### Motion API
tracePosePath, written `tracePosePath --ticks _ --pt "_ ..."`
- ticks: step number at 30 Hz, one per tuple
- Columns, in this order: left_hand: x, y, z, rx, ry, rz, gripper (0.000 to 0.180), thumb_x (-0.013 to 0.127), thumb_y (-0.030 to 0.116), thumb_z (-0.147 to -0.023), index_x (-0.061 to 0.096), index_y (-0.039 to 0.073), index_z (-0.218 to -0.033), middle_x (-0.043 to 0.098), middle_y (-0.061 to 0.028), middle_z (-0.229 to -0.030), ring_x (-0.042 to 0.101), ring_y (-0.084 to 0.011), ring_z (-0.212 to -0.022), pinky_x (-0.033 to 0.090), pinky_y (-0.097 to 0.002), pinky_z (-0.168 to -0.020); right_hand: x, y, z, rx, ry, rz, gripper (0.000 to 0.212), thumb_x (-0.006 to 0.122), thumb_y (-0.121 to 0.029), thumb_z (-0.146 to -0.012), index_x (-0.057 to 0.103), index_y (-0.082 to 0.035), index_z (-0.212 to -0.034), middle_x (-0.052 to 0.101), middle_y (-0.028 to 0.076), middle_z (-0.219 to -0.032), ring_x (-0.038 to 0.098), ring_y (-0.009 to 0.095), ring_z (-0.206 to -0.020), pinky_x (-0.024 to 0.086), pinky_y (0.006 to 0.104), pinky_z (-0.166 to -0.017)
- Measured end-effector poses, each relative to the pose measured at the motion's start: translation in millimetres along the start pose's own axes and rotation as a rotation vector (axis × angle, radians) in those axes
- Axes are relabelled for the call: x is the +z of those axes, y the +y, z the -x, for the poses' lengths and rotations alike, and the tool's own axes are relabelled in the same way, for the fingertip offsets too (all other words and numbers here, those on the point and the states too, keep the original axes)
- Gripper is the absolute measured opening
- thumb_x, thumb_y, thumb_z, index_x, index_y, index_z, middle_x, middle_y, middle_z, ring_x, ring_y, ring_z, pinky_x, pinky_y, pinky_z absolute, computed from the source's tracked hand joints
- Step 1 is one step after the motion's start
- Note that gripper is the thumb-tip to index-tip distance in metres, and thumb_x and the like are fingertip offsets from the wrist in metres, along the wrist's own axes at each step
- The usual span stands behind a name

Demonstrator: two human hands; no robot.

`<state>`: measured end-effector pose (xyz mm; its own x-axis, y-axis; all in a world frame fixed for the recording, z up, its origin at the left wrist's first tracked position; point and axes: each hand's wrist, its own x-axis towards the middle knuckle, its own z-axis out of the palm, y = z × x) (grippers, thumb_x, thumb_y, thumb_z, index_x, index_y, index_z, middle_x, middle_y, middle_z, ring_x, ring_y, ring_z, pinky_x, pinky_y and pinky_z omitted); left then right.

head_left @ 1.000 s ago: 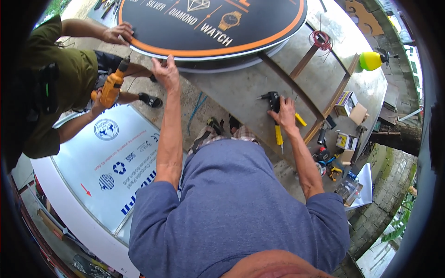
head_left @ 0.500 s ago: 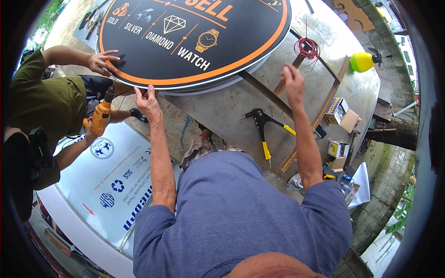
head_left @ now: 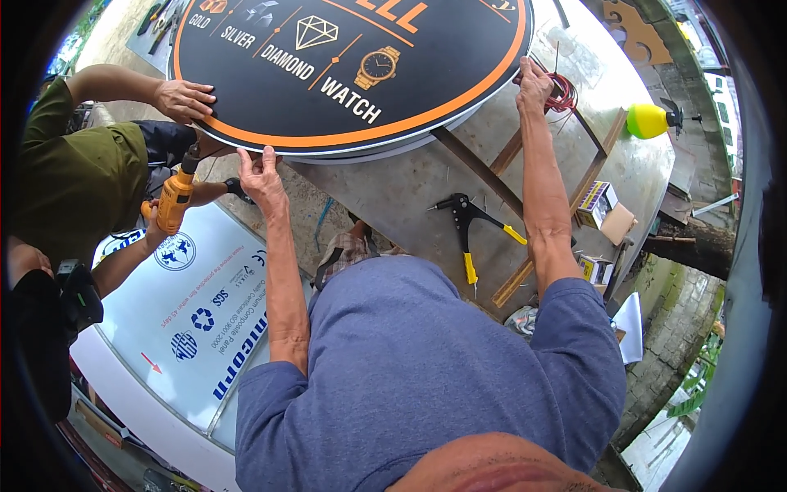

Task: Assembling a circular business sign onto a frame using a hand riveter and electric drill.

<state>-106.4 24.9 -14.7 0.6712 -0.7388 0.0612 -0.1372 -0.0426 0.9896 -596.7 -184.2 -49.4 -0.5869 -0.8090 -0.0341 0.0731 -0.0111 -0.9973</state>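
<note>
A large round black sign (head_left: 270, 90) with an orange ring lies on the metal table. My left hand (head_left: 264, 184) pinches its near rim, thumb and fingertips at the edge. Farther right, my right hand (head_left: 534, 86) grips the sign's right rim, beside a coil of red wire (head_left: 562, 94). Across the sign's left rim lies a co-worker's hand (head_left: 185, 100). The co-worker's other hand (head_left: 152, 220) holds an orange power drill (head_left: 175, 201) upright, close below the rim.
On the metal table (head_left: 393, 193) rest a black and yellow hand riveter (head_left: 467, 225), a rusty metal frame (head_left: 475, 164), small boxes (head_left: 597, 201) and a yellow-green spray bottle (head_left: 648, 120). A film-covered panel (head_left: 197, 303) stands at the lower left.
My right hand has moved up from over the metal frame to the sign's right rim and closed on it. My left hand stays at the near rim.
</note>
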Motion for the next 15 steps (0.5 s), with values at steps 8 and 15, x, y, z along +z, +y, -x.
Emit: tracePosePath --ticks 8,15 --pt "2 9 3 -0.036 0.002 -0.011 0.068 0.074 0.01 -0.092 0.038 -0.015 -0.145 0.056 -0.0206 -0.132 0.065 -0.0242 -0.106 0.058 -0.0304 -0.087 25 14 8 -0.268 0.265 0.333 0.034 0.076 -0.014 -0.09 0.07 0.009 -0.115 0.076 0.017 -0.1 0.067 0.017 -0.082 0.053 0.03 -0.078" --pt "-4 -2 -3 0.045 -0.004 -0.139 0.027 0.075 0.011 -0.09 0.065 -0.005 -0.109 0.059 -0.0058 -0.093 0.057 -0.0125 -0.074 0.05 -0.0269 -0.065 18 49 -10 -0.713 0.267 0.573 0.027 0.071 -0.008 -0.084 0.061 0.0 -0.059 0.059 0.008 -0.056 0.051 0.02 -0.052 0.039 0.0419 -0.054"
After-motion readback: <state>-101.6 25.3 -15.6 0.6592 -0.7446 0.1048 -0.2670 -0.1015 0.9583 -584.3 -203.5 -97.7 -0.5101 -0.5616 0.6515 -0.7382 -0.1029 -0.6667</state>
